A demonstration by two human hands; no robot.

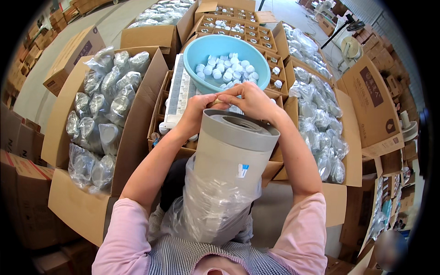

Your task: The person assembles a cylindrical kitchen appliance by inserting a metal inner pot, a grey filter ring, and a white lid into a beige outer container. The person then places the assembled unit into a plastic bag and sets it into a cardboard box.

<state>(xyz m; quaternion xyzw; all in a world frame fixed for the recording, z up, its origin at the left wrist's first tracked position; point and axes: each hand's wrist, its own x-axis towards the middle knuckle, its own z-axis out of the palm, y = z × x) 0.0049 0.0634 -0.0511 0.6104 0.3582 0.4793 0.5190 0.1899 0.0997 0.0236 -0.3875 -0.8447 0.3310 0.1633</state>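
A large grey cylindrical jar [229, 151] stands upright in my lap, its lower half still in a clear plastic bag [206, 211]. My left hand [197, 112] and my right hand [250, 98] meet just beyond the jar's far rim, fingertips pinched together on a small pale object that I cannot make out. Right behind my hands sits a light blue plastic basin [201, 55] holding several small white caps [229, 68].
An open cardboard box [64, 137] on the left holds several grey jars in clear bags. Another box [353, 137] on the right holds more bagged items. A divided box [238, 27] with small bottles sits behind the basin. Stacked cartons surround the area.
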